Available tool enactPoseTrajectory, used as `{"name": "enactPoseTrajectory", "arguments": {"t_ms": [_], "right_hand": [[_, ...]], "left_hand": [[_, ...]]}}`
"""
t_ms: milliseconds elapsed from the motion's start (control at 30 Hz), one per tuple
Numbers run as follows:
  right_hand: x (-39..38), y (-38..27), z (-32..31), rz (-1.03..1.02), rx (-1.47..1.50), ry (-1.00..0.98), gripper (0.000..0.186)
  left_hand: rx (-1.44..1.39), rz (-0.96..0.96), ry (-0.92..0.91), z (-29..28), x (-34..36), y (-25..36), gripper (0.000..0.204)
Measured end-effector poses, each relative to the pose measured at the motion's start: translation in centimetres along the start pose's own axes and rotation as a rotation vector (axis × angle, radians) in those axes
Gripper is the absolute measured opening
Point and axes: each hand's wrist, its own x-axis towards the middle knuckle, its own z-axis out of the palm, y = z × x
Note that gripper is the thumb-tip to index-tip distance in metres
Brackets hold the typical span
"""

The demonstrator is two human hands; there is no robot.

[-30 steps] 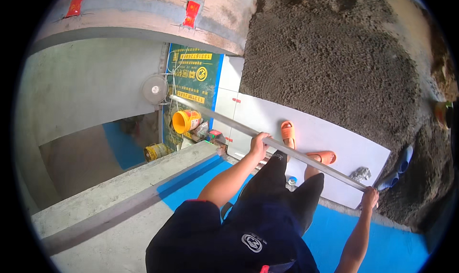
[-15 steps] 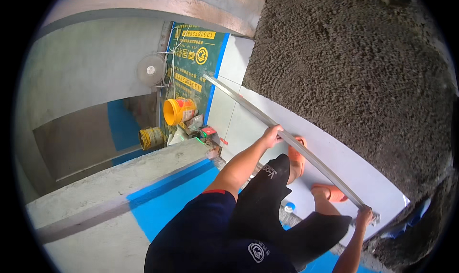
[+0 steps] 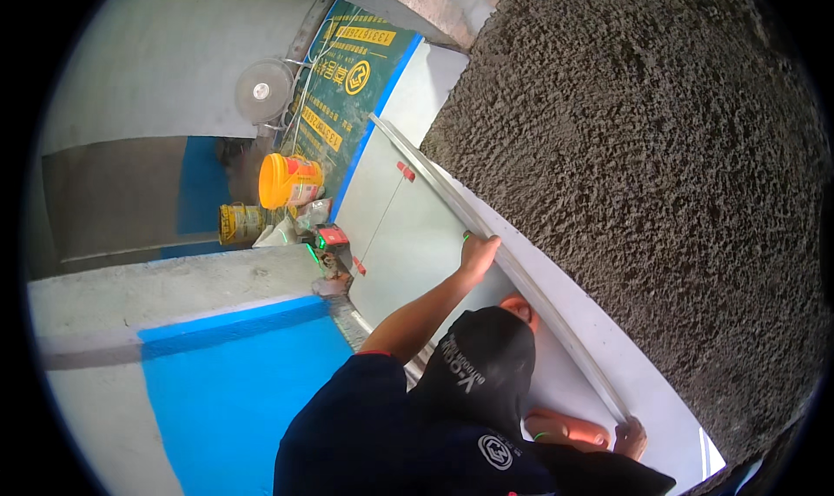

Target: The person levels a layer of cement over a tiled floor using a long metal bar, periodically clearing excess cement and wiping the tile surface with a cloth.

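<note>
Left hand [image 3: 479, 251] and right hand [image 3: 630, 435] gripped the metal bar [image 3: 556, 327] against the rough wall [image 3: 651, 148]; levelling seemed under way. The next stroke needed even pressure.

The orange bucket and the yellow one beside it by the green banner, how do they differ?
The orange bucket is the larger and brighter, and appears to lie tipped on its side; the yellow bucket is smaller, duller, dirtier and sits lower, nearer the blue floor. Both are round containers resting close together in the corner by the green banner.
</note>
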Motion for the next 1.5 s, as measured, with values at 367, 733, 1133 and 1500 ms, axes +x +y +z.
{"name": "enactPoseTrajectory", "arguments": {"t_ms": [367, 733, 1133, 1500], "right_hand": [[-6.9, 0.7, -3.0, 0.170, 0.211, -0.078, 0.037], [-10.7, 1.1, -4.1, 0.257, 0.169, -0.041, 0.039], [-5.3, 0.5, -1.4, 0.119, 0.143, 0.036, 0.036], [-4.3, -1.5, -2.0, 0.155, 0.127, 0.031, 0.044]], "left_hand": [[-0.014, 0.275, -0.051, 9.7, -9.1, 4.8, 0.102], [-0.003, 0.604, -0.311, 18.7, -12.9, 10.7, 0.111], [-0.068, 0.358, -0.124, 7.1, -9.0, 5.6, 0.099], [-0.075, 0.583, -0.071, 13.9, -6.9, 8.7, 0.099]]}}
